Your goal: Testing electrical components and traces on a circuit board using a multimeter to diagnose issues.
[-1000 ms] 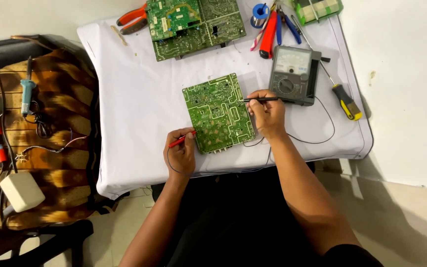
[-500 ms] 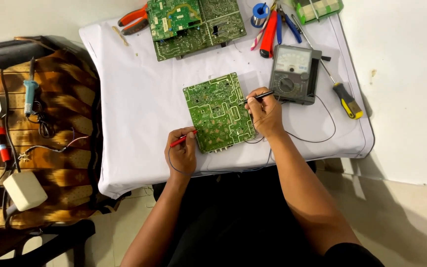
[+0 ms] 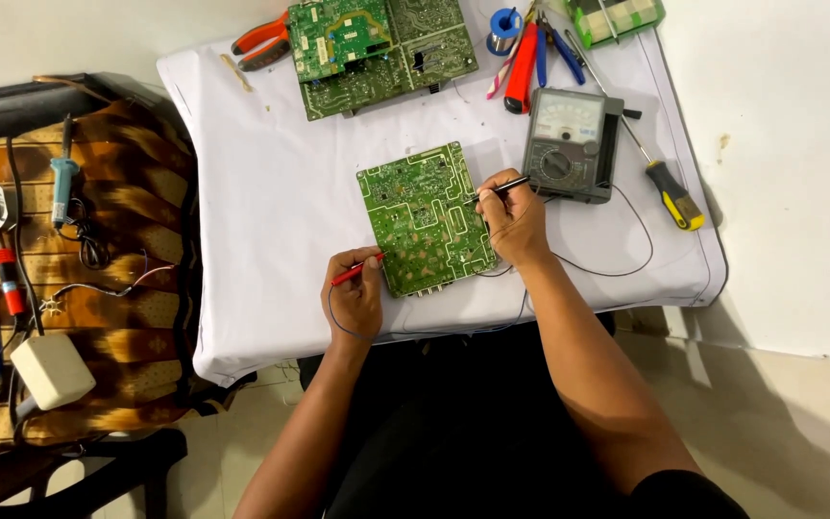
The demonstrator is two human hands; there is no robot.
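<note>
Green circuit board (image 3: 427, 219) lies flat mid-worktop (image 3: 271, 202) on the white cloth, solder side up, and serves as the reference here. Left hand (image 3: 355, 298) sits at the board's near-left corner, fingers pinched on the red probe (image 3: 355, 273), tip touching the board edge. Right hand (image 3: 514, 219) rests on the board's right edge, fingers pinched on the black probe (image 3: 505, 186), tip aimed into the board; exact pad can't be told. Analog multimeter (image 3: 569, 144) sits just right of the board, its thin leads looping off the worktop's near edge. Beyond the board: a second circuit board (image 3: 381, 50), orange-handled pliers (image 3: 261, 46) and a solder spool (image 3: 503, 25). Yellow-handled screwdriver (image 3: 670, 188) lies right of the meter. Risks, as I judge them: a probe tip skating across close-packed joints would bridge neighbours and give a false reading or a short; the board is unclamped on cloth, so hand pressure could slide it; slack leads hanging over the edge could snag on a forearm and yank a probe or the meter.
</note>
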